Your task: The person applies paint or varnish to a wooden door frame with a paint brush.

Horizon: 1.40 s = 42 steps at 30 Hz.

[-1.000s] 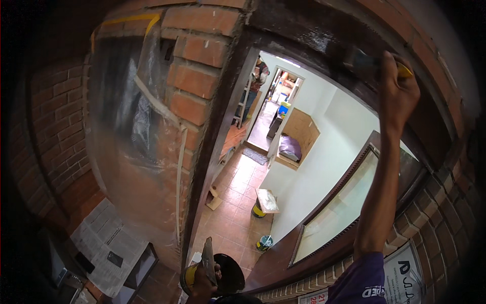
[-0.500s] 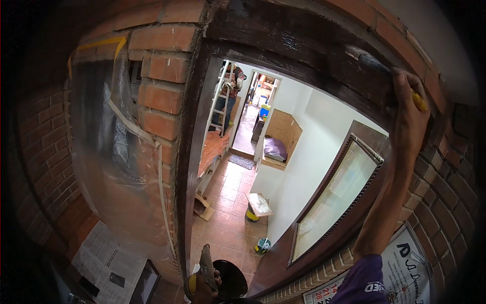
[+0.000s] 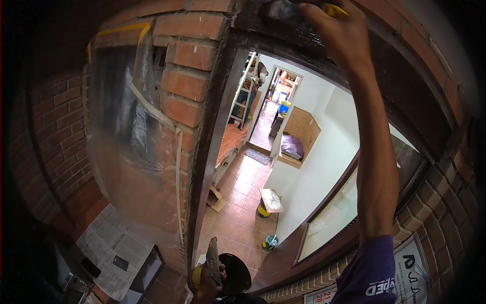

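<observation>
My right hand (image 3: 339,30) grips a brush (image 3: 283,10) with a yellow handle, its bristle end against the dark brown wooden lintel (image 3: 385,61) over the doorway. Low in the view, my left hand (image 3: 207,278) is closed on a dark bucket (image 3: 235,271) and a flat scraper-like blade (image 3: 212,256) standing upright beside it; exactly how the fingers share the two is hard to make out. A brown door jamb (image 3: 212,152) runs down beside the brick pillar (image 3: 188,81).
Plastic sheeting (image 3: 121,152) covers the left wall above newspaper (image 3: 106,253). Through the doorway a person (image 3: 253,81) is on a ladder (image 3: 238,111); a board on a bucket (image 3: 271,200) and a small pail (image 3: 270,242) stand on tiles. A framed glass panel (image 3: 321,223) is at right.
My right hand and brush have moved up and left along the lintel. My left hand still holds the bucket and blade low in the view.
</observation>
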Motion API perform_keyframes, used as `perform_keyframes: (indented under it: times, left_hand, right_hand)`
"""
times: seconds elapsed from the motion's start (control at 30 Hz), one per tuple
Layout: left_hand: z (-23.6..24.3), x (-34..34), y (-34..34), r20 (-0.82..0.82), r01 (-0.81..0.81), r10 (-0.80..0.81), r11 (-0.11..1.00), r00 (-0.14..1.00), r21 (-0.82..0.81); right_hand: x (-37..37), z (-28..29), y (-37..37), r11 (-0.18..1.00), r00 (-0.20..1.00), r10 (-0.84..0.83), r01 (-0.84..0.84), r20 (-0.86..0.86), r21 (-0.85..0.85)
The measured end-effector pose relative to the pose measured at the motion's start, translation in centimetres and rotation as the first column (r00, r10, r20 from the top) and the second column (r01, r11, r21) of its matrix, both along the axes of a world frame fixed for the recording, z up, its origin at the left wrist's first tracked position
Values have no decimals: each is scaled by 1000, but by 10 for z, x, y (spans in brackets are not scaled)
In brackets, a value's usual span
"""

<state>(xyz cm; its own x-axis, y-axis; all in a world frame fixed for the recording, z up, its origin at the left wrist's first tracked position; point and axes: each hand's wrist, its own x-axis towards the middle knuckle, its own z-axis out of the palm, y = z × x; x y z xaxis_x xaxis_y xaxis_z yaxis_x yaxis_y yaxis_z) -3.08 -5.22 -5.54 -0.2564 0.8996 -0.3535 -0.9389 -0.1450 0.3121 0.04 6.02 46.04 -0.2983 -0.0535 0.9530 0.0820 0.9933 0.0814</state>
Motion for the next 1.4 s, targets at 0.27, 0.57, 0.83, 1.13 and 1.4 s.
perform_keyframes:
  times: [0.27,0.57,0.83,1.13,1.4]
  left_hand:
    - [5,-3,-4,74,-46,48,998,996,-35]
    - [-2,-7,1,21,-23,24,999,999,-30]
    - [-18,-6,1,126,-40,42,999,991,-26]
    - [-15,-2,6,141,19,-25,999,990,44]
    - [-33,-4,3,58,20,-25,995,998,96]
  right_hand:
    - [30,14,26,910,919,-390,395,-61,125]
    - [7,-6,-56,864,865,-500,501,35,-40]
    - [75,16,34,937,929,-338,347,-150,41]
    - [121,2,-4,805,796,-471,564,-381,183]
    - [60,-11,-2,935,937,-290,321,-194,152]
